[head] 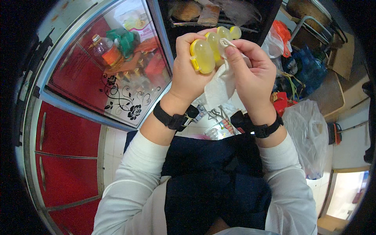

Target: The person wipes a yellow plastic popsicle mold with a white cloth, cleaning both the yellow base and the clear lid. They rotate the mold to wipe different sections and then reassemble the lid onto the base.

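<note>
My left hand (188, 64) is closed around a yellow plastic container with several rounded translucent lids in a row (203, 57). A small yellow clasp sticks out at its near end. My right hand (252, 64) pinches a white cloth or wipe (221, 85) between thumb and fingers, against the side of the container. The cloth's loose end hangs down between both hands. Black straps with small dark devices circle both wrists.
At left a glass cabinet door (123, 97) with black flowers stands above red drawers (69, 129). Dark wire shelves (214, 25) hold bagged items ahead. At right are a clear plastic bag (307, 132), a blue bag (308, 70) and a wooden board or tabletop (329, 94).
</note>
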A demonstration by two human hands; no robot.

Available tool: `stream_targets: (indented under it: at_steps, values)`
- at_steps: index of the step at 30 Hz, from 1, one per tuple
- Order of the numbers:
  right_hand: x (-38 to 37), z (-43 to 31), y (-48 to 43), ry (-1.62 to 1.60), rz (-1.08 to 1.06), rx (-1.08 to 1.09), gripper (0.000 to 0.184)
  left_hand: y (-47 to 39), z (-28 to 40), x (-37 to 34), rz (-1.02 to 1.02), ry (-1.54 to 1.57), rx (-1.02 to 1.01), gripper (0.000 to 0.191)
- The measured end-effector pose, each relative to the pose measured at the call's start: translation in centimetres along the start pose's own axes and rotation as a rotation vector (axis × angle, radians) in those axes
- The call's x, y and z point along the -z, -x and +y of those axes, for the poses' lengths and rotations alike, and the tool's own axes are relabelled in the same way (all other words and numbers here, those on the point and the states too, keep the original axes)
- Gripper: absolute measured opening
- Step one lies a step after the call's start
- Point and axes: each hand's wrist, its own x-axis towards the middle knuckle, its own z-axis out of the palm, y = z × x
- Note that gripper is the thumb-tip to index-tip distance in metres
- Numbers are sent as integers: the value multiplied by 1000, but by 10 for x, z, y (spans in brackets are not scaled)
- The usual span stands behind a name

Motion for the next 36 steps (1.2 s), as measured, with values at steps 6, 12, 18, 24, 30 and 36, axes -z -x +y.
stream_targets:
  at_steps: [6,12,18,24,30,36]
  values:
    - [8,-8,-5,384,-128,183,17,-2,-4,3,134,-35,-58,60]
    - [4,-11,0,625,-245,419,10,-3,-11,4,107,-165,-208,53]
    - [5,-8,2,565,-192,315,10,1,-6,1,63,-336,-283,50]
    - [5,-13,-3,471,-77,529,13,-4,-3,-2,65,10,-79,61]
    - [20,-17,-16,788,-159,760,25,0,7,7,24,-80,75,68]
    - [27,-17,-20,982,-218,841,18,-1,2,10,-94,61,154,78]
